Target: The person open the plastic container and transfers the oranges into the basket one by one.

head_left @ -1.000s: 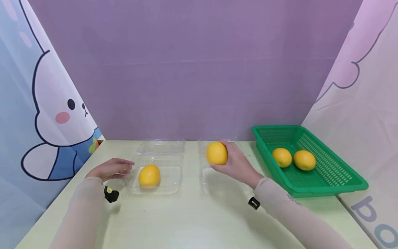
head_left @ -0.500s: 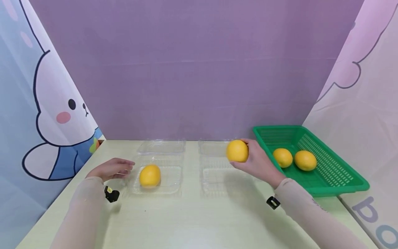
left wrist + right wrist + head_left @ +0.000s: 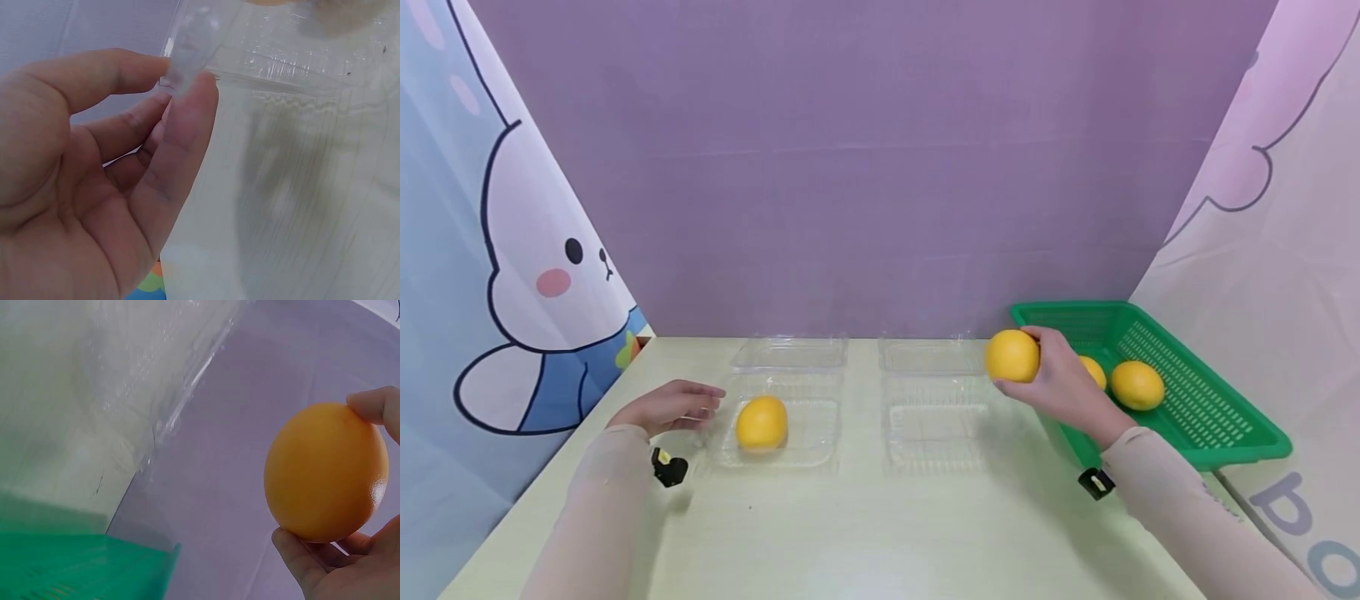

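My right hand [image 3: 1063,379] grips a smooth, oval yellow fruit [image 3: 1012,356], raised beside the left edge of the green basket [image 3: 1217,408]. In the right wrist view the fruit [image 3: 325,472] sits between thumb and fingers. My left hand [image 3: 670,408] is at the left side of a clear plastic container [image 3: 808,429] with its lid open. The left wrist view shows my thumb and a finger pinching a clear plastic edge [image 3: 194,47] of it. One yellow fruit [image 3: 762,423] lies in that container's left half. To its right stands a second open clear container [image 3: 936,429], with no fruit in it.
Two more yellow fruits, one [image 3: 1137,385] in full view and one [image 3: 1093,371] partly behind my right hand, lie in the basket. A purple backdrop [image 3: 865,183] rises behind the pale table [image 3: 820,533], with printed cloth walls on both sides.
My right hand has moved right with the fruit, from over the right container to the basket's left edge. My left hand has stayed in place.
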The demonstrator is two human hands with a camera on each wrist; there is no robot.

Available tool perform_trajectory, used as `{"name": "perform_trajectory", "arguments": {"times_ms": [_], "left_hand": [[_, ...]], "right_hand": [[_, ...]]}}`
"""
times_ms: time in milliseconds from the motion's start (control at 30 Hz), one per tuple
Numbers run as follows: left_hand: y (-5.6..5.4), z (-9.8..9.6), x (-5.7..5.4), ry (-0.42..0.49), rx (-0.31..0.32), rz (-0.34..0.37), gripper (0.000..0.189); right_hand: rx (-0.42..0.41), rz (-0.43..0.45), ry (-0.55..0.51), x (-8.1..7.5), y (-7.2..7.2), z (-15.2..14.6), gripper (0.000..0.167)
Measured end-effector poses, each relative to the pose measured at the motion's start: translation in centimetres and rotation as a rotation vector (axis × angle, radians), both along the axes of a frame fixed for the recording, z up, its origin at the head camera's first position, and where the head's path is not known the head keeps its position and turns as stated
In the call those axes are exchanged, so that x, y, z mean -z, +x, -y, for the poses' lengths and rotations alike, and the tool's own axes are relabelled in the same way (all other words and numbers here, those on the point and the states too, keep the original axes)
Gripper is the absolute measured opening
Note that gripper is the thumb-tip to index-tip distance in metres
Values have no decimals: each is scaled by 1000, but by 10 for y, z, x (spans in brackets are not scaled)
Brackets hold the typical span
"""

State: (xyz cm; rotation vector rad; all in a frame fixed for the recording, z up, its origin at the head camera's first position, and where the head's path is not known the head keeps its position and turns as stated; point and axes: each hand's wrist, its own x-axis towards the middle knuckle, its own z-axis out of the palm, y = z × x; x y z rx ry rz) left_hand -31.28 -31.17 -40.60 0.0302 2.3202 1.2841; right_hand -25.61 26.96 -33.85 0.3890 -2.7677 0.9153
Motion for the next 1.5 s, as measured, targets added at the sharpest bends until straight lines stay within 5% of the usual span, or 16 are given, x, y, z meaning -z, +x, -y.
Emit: {"name": "perform_trajectory", "arguments": {"times_ms": [333, 600, 1000, 1333, 1500], "left_hand": [[1, -2, -1, -4, 9, -6, 57], [2, -3, -1, -10, -6, -1, 56], [1, -5, 0, -16, -27, 2, 57], [0, -7, 1, -6, -32, 9, 56], [1, -7, 0, 2, -28, 5, 56]], "right_hand": [[22, 2, 25, -16, -4, -28, 89], [53, 109, 60, -22, -14, -66, 93], [41, 234, 125, -13, -34, -105, 87], [35, 318, 151, -2, -41, -121, 52], [50, 371, 173, -1, -44, -127, 57]]}}
